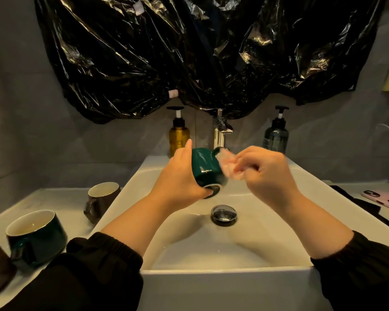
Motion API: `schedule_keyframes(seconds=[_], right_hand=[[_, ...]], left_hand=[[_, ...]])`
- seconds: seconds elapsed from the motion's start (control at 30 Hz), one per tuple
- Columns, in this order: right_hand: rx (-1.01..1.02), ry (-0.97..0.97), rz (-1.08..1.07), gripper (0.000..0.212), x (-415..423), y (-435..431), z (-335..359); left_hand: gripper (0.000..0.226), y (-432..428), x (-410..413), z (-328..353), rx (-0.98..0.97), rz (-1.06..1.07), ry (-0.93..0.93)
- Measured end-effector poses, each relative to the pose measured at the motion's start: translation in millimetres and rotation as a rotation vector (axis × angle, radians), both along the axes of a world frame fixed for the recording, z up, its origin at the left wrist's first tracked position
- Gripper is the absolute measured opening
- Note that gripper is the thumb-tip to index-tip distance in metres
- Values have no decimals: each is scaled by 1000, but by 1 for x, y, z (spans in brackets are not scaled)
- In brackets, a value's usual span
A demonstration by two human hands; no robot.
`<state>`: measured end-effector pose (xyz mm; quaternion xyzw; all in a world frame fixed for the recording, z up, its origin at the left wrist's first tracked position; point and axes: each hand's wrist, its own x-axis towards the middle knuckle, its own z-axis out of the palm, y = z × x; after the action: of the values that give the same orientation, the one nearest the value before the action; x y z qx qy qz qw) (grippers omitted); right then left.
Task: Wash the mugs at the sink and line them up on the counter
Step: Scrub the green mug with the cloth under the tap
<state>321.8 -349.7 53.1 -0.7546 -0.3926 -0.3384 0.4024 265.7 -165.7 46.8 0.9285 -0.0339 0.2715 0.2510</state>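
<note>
While L grip (184,176) holds mug (203,163), cloth (230,169) prob. touches.

Both arms reach from the near side toward the far middle, with the black sleeves (103,254) pushed up and the lower arms bare. The left hand (182,176) is wrapped around a green mug (203,166) from the left, its fingers curled under it and one finger pointing up. The right hand (267,173) is just to the right, looks blurry, and its curled fingers pinch a pink cloth (230,169) against the mug.
</note>
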Motion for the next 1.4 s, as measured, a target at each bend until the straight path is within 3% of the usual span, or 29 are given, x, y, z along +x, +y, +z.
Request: schedule_keyframes(seconds=[0.13,0.23,0.3,0.4,0.5,0.63,0.73,0.87,1.0,1.07,1.4], right_hand=[[418,478,-140,15,13,-13,11],[559,1029,235,18,19,-17,14],[502,1178,503,23,20,-17,14],[293,1144,718,26,21,-20,17],[73,1112,793,46,28,-28,18],[27,1246,780,60,33,-29,13],[66,1289,657,42,32,-28,12],[7,1164,194,15,19,-14,10],[-99,1137,-12,8,6,-1,11],[-93,1096,-29,11,1,2,15],[-168,886,-14,8,4,4,11]], left_hand=[[119,-5,-2,2,-16,-65,-46],[111,-10,-4,3,-150,-181,-33],[104,-13,-5,3,-254,-248,4],[95,-15,-7,6,-409,-304,50],[92,-13,-8,9,-625,-372,140],[103,-9,-7,8,-747,-477,310],[102,-7,-6,7,-653,-519,487],[103,-10,-3,8,-508,-435,611],[35,-19,1,10,-519,-208,494],[20,-22,6,7,-535,-108,458],[39,-37,17,-1,-420,18,380]])
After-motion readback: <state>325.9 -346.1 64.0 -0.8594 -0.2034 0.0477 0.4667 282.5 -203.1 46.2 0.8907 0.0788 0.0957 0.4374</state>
